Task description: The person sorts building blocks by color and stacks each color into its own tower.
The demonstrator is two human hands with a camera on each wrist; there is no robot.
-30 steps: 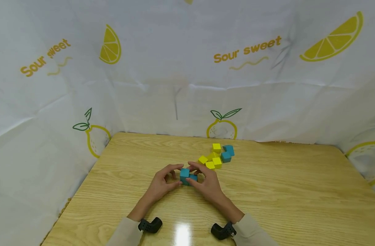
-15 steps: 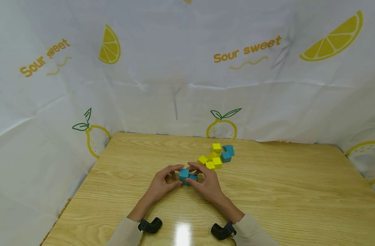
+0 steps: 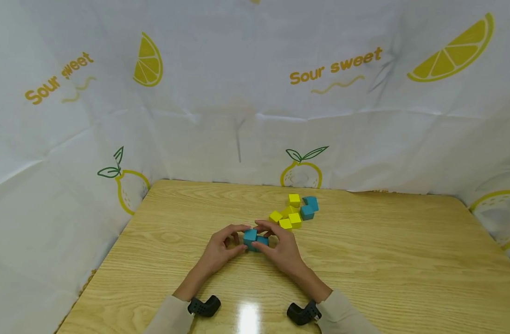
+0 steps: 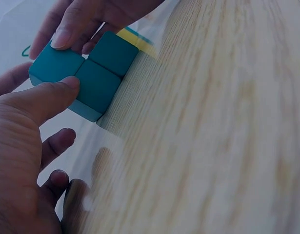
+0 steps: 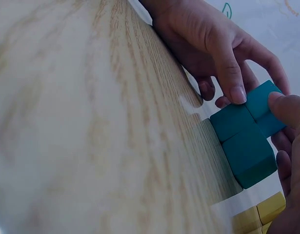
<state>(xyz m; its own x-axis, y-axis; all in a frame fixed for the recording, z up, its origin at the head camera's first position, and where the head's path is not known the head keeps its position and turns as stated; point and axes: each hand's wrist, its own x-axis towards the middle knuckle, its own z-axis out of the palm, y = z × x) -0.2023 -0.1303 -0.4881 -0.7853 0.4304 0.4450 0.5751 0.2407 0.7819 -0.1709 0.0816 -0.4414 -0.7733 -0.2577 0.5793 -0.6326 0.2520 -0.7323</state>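
Three blue cubes are grouped in front of the person. Two stand side by side on the wooden table [image 3: 363, 260], and the upper cube [image 3: 250, 235] sits on the left one. The left hand [image 3: 221, 245] pinches the stack from the left; its thumb [image 4: 54, 97] lies where the upper cube meets the lower left cube [image 4: 100, 87]. From the right, the right hand [image 3: 285, 248] pinches the upper cube, with its thumb [image 5: 286, 108] on the near face. Beneath that hand is the lower right cube [image 5: 250, 153]. The far faces of the cubes are hidden.
Behind the right hand lies a loose group of several yellow blocks [image 3: 294, 220]. Next to them are a blue cube [image 3: 307, 213] and a curved blue block [image 3: 311, 202]. A white cloth [image 3: 221, 130] with lemon prints hangs along the table's back and sides.
The upper cube has shifted very slightly left on the cube below. Both hands keep nearly the same place and grip.
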